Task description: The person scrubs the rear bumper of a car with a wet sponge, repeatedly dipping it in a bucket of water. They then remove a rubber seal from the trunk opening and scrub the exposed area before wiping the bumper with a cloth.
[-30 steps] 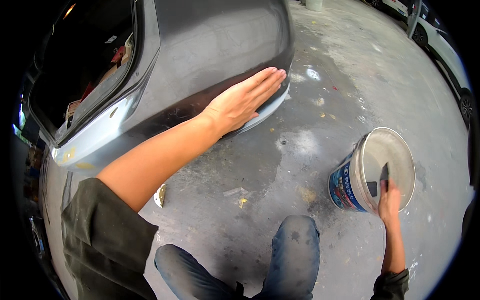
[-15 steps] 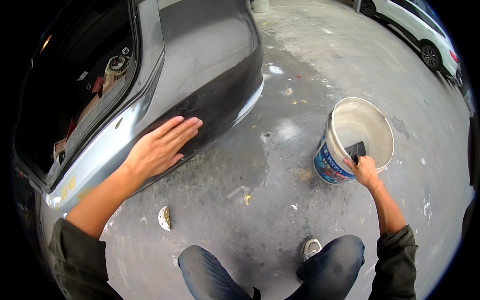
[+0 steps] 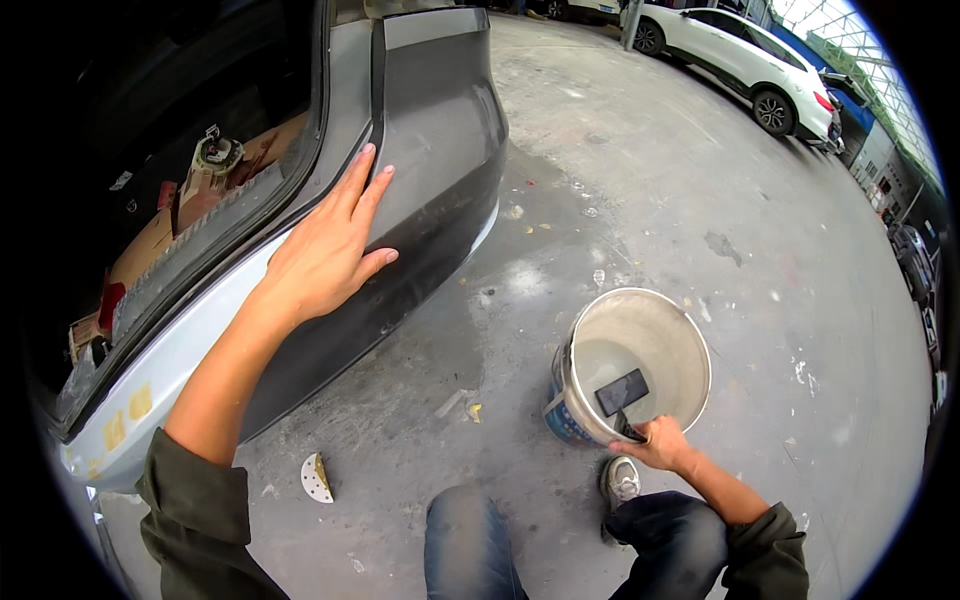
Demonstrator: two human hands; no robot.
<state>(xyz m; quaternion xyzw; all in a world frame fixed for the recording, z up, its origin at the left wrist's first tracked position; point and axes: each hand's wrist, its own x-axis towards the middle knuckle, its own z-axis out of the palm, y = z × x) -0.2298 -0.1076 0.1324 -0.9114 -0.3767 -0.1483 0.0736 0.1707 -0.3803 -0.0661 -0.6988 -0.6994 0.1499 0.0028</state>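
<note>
My left hand (image 3: 325,250), fingers spread, lies against the grey-and-black rear corner panel (image 3: 440,120) of a car, beside the opening's edge. At the right stands a large pale bucket (image 3: 688,345) with a blue printed outside, tilted toward me. My right hand (image 3: 662,443) is closed on its near rim, thumb outside and fingers partly hidden. A dark strip (image 3: 627,428) shows at those fingers; I cannot tell whether it is gripped with the rim. Inside the bucket is a flat dark rectangular piece (image 3: 622,392), its kind unclear.
A perforated half-round sanding disc (image 3: 317,478) lies on the stained concrete floor (image 3: 400,510), left of my knees. Scraps of tape lie farther off. The car's dark interior (image 3: 200,80) holds cardboard. A white car (image 3: 730,55) is parked at the far right.
My left hand has slid up and away along the panel, fingers spreading. The bucket, with my right hand at its rim, now appears nearer my feet, as the whole view has also shifted.
</note>
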